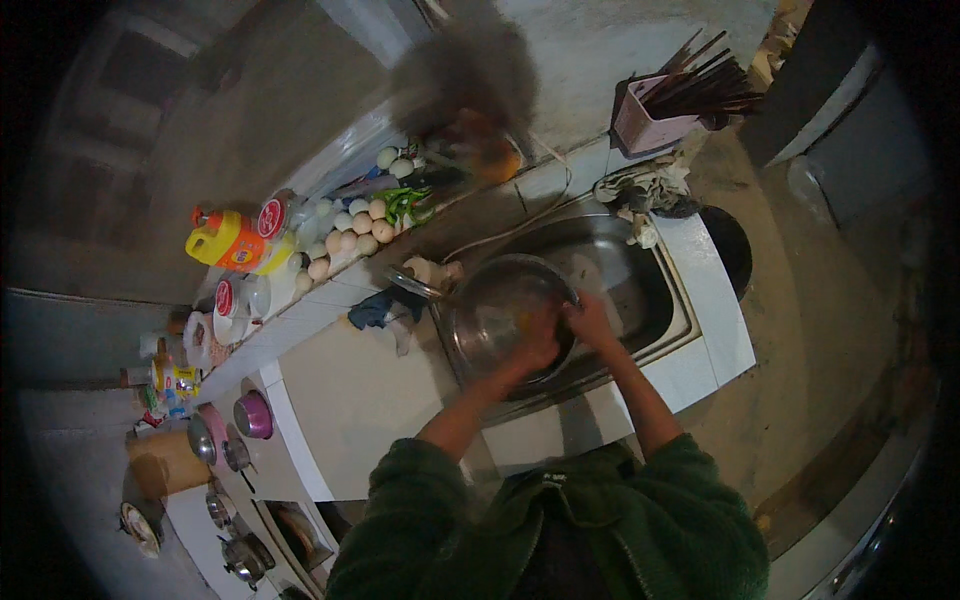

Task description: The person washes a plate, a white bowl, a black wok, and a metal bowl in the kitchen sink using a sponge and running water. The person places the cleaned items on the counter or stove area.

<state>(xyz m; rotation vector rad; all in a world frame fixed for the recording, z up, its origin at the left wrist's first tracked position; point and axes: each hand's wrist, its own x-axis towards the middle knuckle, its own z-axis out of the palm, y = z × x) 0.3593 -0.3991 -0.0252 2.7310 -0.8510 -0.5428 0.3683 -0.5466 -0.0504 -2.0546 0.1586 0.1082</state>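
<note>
A large round metal basin (480, 300) rests over the left part of the stainless steel sink (637, 285). My right hand (589, 319) grips the basin's right rim. Inside the basin, near its right side, is my left hand (536, 345); it is blurred, and whether it holds anything cannot be told. The metal faucet (412, 283) stands at the basin's upper left. A dark blue cloth (386, 306) lies on the counter beside it.
Eggs (362, 223), green peppers (405, 205) and a yellow detergent bottle (225, 240) line the ledge. A pink holder (652, 124) with chopsticks hangs on the wall above bunched cloths (645, 184). A purple pot (253, 415) stands left.
</note>
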